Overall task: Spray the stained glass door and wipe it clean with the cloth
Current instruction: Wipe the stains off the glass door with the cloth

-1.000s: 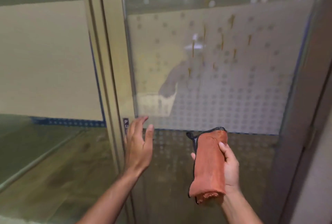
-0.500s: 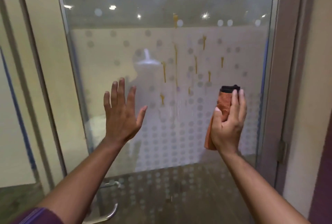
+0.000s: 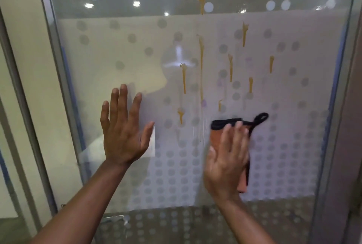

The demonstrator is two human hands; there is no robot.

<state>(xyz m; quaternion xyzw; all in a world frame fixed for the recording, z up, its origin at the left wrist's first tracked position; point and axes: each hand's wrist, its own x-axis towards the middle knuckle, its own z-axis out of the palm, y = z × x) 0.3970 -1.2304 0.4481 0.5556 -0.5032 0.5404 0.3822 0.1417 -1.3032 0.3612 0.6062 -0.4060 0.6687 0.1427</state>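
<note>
The glass door [image 3: 117, 51] fills the view, frosted with rows of grey dots. Several yellow-brown drip stains [image 3: 201, 63] run down its upper middle. My right hand [image 3: 227, 157] presses a folded orange cloth [image 3: 242, 181] with a black edge and hanging loop flat against the glass, just below the stains. My left hand [image 3: 123, 128] is spread open with its palm toward the glass, left of the stains, holding nothing. No spray bottle is in view.
A metal door frame [image 3: 58, 87] runs down the left, with a wall panel beyond it. Another frame post [image 3: 333, 126] stands on the right. A door handle [image 3: 115, 219] shows low on the left.
The view has closed in on the door. My right hand has moved left and flattened the cloth against the glass under the drips. My left hand stays spread near the glass.
</note>
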